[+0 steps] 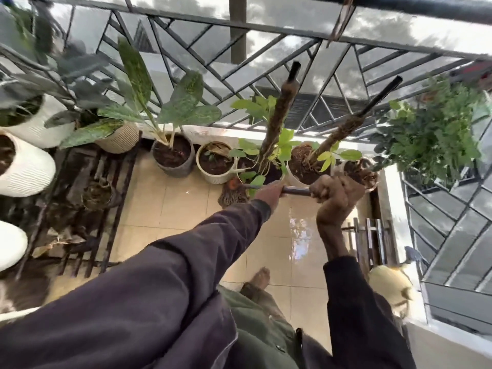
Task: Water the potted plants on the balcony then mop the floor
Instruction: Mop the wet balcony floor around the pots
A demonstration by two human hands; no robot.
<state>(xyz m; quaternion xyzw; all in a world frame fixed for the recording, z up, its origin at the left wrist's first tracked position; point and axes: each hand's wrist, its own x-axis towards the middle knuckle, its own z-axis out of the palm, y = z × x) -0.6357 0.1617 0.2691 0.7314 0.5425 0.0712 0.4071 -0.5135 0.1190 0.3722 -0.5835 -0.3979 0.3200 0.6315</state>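
Both hands [269,194] [337,194] around mop handle [296,190]

One head view — looking steeply down and forward over the arms at the floor [186,209], pots and railing [266,30] close ahead.

No writing, label, brand, number or sign can be read anywhere in view; the white ribbed pots [29,171], the mop handle [295,190], the railing [266,29] and the dark sleeves [159,288] show only plain surfaces.
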